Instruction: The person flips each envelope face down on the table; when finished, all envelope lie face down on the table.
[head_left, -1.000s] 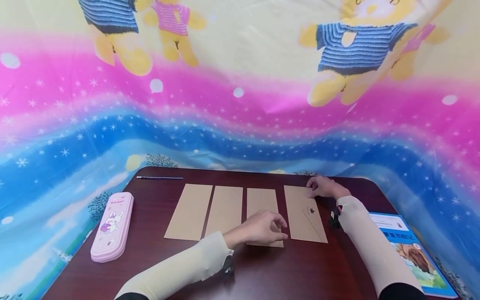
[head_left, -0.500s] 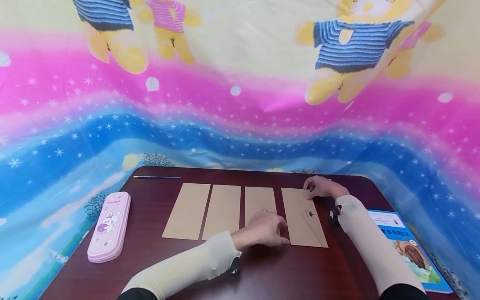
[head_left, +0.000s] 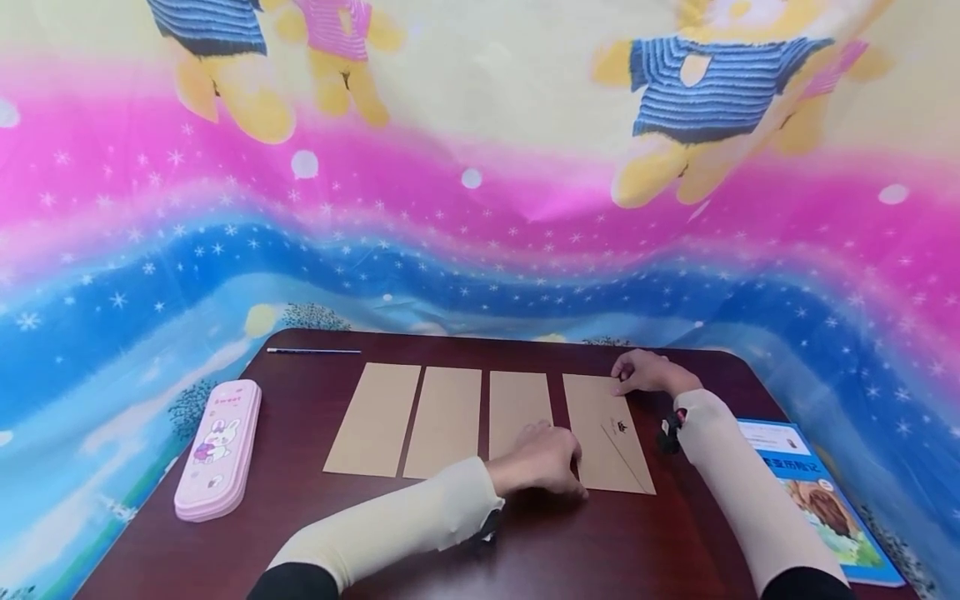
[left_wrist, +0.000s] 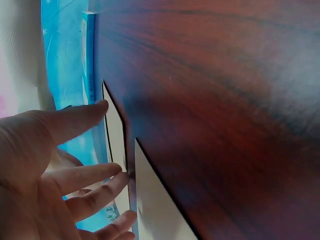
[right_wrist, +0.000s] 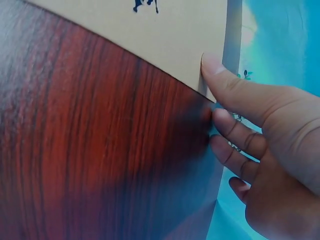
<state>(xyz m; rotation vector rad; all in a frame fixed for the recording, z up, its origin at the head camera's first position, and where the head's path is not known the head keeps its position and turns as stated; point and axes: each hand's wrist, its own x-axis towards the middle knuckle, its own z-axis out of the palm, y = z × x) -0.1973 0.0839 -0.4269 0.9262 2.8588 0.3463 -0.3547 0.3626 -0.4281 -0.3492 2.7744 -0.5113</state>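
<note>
A brown paper envelope [head_left: 613, 433] with a small dark crown print lies flat, rightmost in a row. My right hand [head_left: 651, 372] pinches its far right corner; in the right wrist view the thumb [right_wrist: 215, 65] rests on top and the other fingers are bent at the edge. At the envelope's near left corner is my left hand [head_left: 542, 460], its fingers extended and spread along the edge in the left wrist view, with the thumb [left_wrist: 90, 117] at the near edge. Beneath the left hand lies another plain envelope [head_left: 519, 404], partly hidden.
Two more plain envelopes, one at far left [head_left: 375, 421] and one beside it [head_left: 444, 423], continue the row. A pink pencil case [head_left: 219, 450] is at left, a pencil [head_left: 313, 351] at the back left, and a blue book [head_left: 821, 500] at right under the right forearm.
My left hand has moved right, from over the third envelope to the near left corner of the rightmost one. That envelope has shifted slightly toward me; the right hand stays at its far corner.
</note>
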